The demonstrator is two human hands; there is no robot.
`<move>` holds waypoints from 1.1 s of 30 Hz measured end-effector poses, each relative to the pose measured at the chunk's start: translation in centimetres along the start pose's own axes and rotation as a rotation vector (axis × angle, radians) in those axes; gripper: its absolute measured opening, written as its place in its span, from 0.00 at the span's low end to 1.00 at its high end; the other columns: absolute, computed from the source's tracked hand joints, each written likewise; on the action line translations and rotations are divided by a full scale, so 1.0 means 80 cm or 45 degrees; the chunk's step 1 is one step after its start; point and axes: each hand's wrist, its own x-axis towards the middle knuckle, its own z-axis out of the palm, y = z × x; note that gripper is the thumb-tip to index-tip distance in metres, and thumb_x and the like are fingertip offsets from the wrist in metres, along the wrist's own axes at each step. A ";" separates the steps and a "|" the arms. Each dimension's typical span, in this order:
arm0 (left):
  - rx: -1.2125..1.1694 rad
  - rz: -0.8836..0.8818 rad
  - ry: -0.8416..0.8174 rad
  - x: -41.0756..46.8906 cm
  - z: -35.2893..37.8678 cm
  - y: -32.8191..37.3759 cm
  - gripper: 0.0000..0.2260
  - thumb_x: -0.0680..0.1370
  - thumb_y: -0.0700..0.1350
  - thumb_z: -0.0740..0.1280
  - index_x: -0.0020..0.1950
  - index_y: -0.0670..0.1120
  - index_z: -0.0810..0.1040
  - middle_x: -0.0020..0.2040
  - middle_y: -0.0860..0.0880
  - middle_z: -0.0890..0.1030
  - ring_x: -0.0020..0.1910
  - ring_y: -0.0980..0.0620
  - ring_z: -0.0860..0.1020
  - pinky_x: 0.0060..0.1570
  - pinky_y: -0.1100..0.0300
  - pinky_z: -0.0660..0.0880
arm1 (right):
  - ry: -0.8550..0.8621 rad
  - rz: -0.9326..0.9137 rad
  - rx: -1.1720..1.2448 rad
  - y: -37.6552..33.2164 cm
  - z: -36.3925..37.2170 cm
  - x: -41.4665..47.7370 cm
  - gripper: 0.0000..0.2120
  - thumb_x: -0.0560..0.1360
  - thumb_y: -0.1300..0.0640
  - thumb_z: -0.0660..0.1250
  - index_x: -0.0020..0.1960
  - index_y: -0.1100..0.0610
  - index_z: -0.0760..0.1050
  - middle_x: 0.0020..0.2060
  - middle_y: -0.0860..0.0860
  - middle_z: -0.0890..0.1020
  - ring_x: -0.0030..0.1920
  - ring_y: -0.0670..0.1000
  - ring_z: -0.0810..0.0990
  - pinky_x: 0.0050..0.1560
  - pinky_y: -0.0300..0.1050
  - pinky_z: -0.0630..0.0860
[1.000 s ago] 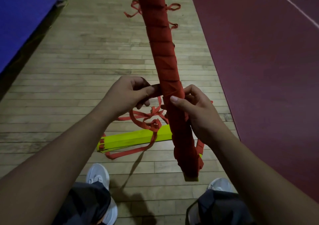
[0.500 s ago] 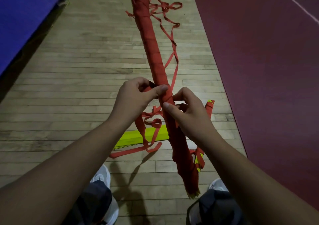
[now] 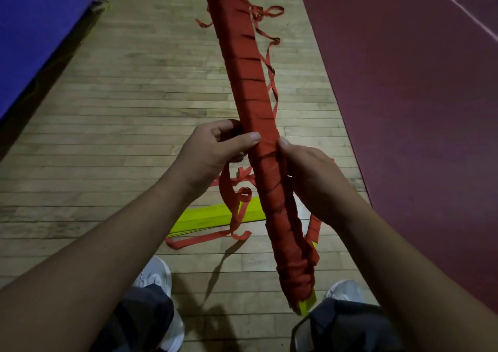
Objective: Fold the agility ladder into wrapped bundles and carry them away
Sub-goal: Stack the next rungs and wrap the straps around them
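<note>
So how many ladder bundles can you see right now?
2. The red-wrapped bundle is held in both hands; a yellow rung stack lies on the floor behind it, partly hidden. More may be out of view.

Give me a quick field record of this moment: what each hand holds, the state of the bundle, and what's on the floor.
left hand: gripping the wrapped bundle, thumb across its front
right hand: gripping the same bundle from the other side
bundle state: held off the floor, tilted, wound in red strap along its visible length; yellow rung tip showing at the near end
loose strap: trailing off the far part of the bundle
on floor: stack of yellow rungs with red strap, unwrapped, on the wood floor
feet: white shoes below
</note>
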 end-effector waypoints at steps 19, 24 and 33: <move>0.332 -0.019 0.262 0.003 0.001 -0.002 0.11 0.77 0.51 0.73 0.45 0.43 0.82 0.34 0.51 0.84 0.31 0.55 0.75 0.36 0.58 0.75 | 0.157 -0.023 0.030 0.005 0.014 -0.004 0.09 0.83 0.59 0.64 0.53 0.65 0.67 0.38 0.59 0.80 0.31 0.52 0.82 0.28 0.47 0.78; 0.259 -0.040 0.250 -0.005 0.013 0.003 0.20 0.68 0.60 0.73 0.49 0.45 0.80 0.32 0.54 0.83 0.31 0.57 0.80 0.38 0.59 0.78 | 0.186 -0.105 -0.095 0.010 0.019 0.000 0.10 0.79 0.60 0.70 0.49 0.61 0.68 0.44 0.62 0.82 0.37 0.52 0.84 0.33 0.43 0.80; 0.105 0.024 0.148 -0.001 0.010 0.000 0.05 0.77 0.45 0.73 0.51 0.46 0.83 0.40 0.51 0.85 0.39 0.56 0.82 0.41 0.62 0.78 | 0.226 -0.062 0.023 0.017 0.015 0.008 0.16 0.79 0.45 0.68 0.51 0.59 0.77 0.43 0.59 0.80 0.43 0.57 0.77 0.38 0.49 0.72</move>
